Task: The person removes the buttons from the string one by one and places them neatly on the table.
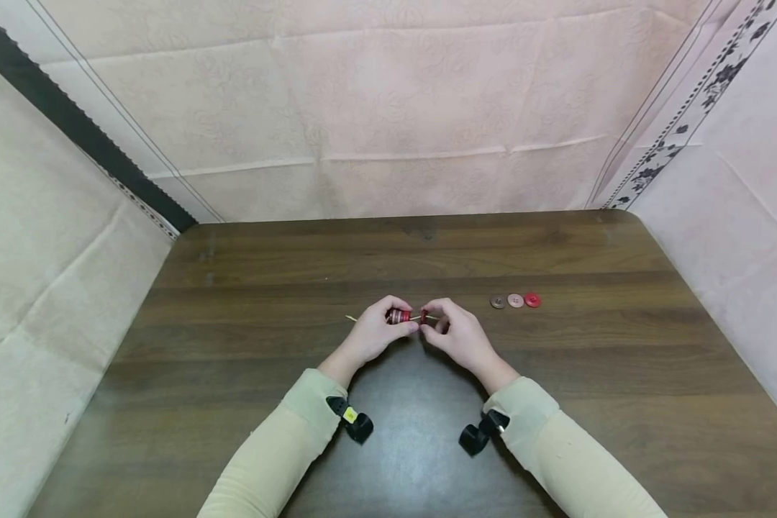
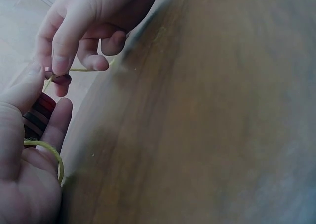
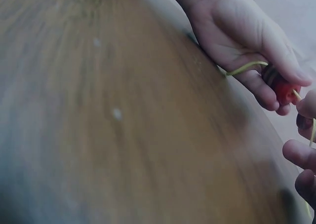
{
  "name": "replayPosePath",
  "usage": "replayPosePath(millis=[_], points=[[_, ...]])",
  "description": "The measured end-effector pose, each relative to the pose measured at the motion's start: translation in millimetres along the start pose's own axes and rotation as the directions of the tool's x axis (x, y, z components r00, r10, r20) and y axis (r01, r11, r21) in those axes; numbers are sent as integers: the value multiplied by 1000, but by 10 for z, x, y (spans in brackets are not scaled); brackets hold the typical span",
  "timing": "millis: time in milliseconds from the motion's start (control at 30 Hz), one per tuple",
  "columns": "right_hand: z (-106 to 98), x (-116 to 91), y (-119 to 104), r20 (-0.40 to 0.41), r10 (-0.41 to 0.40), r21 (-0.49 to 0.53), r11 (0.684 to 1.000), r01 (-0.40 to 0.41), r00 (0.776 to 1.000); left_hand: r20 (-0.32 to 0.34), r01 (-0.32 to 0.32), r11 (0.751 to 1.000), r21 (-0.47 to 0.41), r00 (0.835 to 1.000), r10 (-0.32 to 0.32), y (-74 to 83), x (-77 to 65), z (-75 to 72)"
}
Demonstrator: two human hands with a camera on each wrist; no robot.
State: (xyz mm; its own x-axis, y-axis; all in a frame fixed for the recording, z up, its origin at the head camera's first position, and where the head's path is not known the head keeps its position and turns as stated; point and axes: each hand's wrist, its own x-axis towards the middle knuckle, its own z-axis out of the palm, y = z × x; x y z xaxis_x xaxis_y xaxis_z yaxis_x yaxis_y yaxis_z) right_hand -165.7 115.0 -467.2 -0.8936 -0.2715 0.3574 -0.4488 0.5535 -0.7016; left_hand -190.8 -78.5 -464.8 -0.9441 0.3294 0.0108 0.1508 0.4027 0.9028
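Over the middle of the table, my left hand (image 1: pixel 374 332) grips a stack of buttons (image 1: pixel 399 316) in red, pale and dark layers, threaded on a yellow cord (image 1: pixel 351 318). One cord end sticks out left of that hand; in the left wrist view the cord (image 2: pixel 60 162) loops over the palm. Facing it, my right hand (image 1: pixel 464 337) pinches a single dark red button (image 1: pixel 424 316) between thumb and fingers, a short way from the stack. Cord runs from the red end of the stack (image 3: pixel 286 92) to this button (image 3: pixel 303 122) in the right wrist view. Fingertips partly hide the button.
To the right of my hands three loose buttons lie in a row: a grey-brown one (image 1: pixel 497 302), a pink one (image 1: pixel 515 301) and a red one (image 1: pixel 533 300). Pale cloth (image 1: pixel 388 108) hangs behind and beside the brown wooden table (image 1: pixel 285 259).
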Motion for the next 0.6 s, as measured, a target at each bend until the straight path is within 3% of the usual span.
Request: replayPosePath(millis=[333,600], points=[[-178,-63,107,5,70,-51,996,-70,998,3,12,1000,-9,1000,-12,9,-6,0],[-328,-119,230,-36,131,-77,988,-133,991,10,30,998,-58,1000,-30,10,-7,-1]])
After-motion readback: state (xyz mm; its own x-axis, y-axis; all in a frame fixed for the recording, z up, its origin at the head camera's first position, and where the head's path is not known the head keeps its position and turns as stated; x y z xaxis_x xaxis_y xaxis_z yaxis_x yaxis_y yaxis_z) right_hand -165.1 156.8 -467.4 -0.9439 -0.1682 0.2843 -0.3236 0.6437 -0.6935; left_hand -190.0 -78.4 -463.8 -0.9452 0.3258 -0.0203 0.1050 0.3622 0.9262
